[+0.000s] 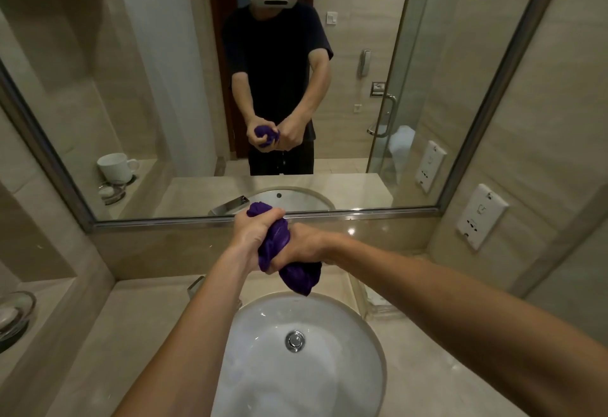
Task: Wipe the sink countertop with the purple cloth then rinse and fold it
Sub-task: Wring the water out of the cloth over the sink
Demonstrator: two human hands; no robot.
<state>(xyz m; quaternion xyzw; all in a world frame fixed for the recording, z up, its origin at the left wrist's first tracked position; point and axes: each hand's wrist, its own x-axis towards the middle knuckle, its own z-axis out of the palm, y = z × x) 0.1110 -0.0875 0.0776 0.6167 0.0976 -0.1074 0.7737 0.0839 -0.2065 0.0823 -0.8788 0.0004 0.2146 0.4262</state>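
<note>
The purple cloth (278,242) is bunched and twisted into a thick roll, held in the air above the back rim of the white sink basin (263,367). My left hand (255,230) grips its upper end, and my right hand (302,248) grips the middle. A loose wad of the cloth hangs below my right hand. The beige stone countertop (131,318) surrounds the basin. Most of the faucet (196,286) is hidden behind my left forearm.
A large mirror (164,87) covers the wall ahead and reflects me. A glass soap dish (14,314) sits on the left ledge. Wall sockets (480,215) are on the right wall. The metal drain (295,340) lies in the basin's middle.
</note>
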